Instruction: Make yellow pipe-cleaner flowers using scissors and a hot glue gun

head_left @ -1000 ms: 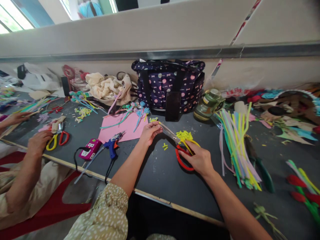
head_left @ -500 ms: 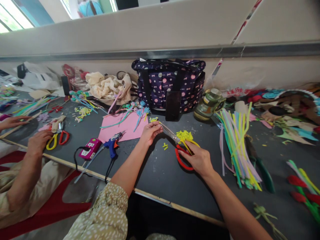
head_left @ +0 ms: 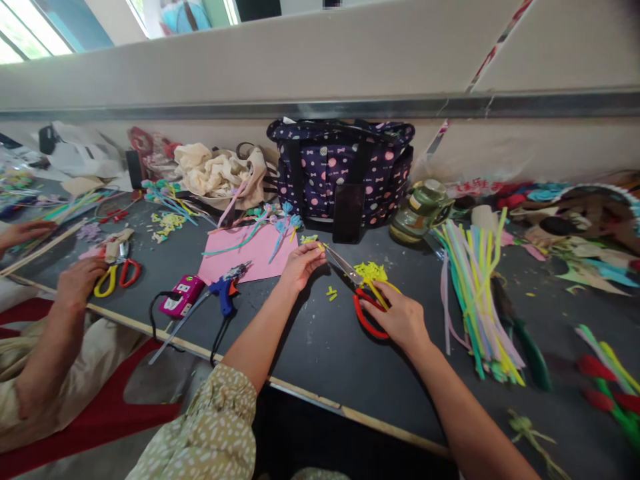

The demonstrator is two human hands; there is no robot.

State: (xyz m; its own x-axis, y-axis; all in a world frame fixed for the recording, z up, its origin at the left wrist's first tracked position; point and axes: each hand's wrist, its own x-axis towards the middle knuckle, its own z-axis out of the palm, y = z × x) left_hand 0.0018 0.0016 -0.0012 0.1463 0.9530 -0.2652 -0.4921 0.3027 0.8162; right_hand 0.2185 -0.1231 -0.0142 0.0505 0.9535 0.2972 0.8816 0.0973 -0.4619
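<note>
My right hand (head_left: 400, 313) is closed round the handles of a pair of scissors (head_left: 349, 270), one handle red and one yellow. The blades point up and left toward my left hand (head_left: 303, 263), which pinches a small yellow piece (head_left: 321, 247) at the blade tips. What the piece is made of is too small to tell. Behind the scissors lies a heap of yellow cut bits (head_left: 373, 272), and a few loose yellow bits (head_left: 331, 293) rest on the dark table between my hands.
A blue glue gun (head_left: 225, 290) and a pink sheet (head_left: 250, 248) lie left. A patterned bag (head_left: 345, 160) with a phone (head_left: 349, 213) against it stands behind, beside a green jar (head_left: 419, 210). Pastel fuzzy stems (head_left: 475, 300) lie right. A co-worker's hand (head_left: 83, 280) rests near other scissors (head_left: 120, 267).
The scissor blades have opened slightly at the yellow piece, the handles further apart. My left hand stays nearly in place. The view has shifted a little.
</note>
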